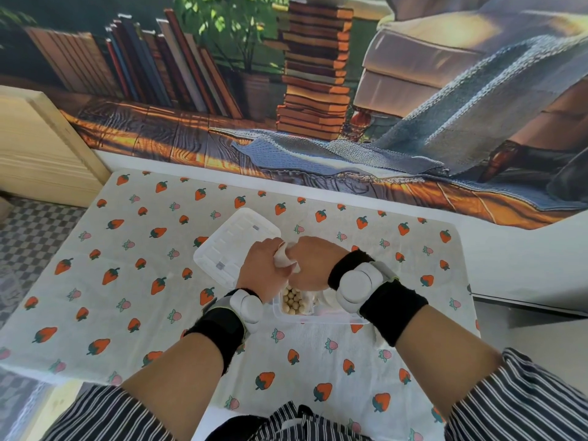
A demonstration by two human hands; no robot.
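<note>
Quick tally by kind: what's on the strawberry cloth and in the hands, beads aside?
Clear plastic compartment box: 1
White ribbed plastic lid: 1
Small white crumpled piece, pinched by left hand and right hand: 1
Total: 3

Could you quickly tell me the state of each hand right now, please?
Left hand: closed, gripping a small white item.
Right hand: closed, gripping the same white item.

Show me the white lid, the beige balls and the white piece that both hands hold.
white lid (232, 246), head view, middle of its ribbed top.
beige balls (294, 302), head view, middle of the pile.
white piece (281, 257), head view, its visible middle.
</note>
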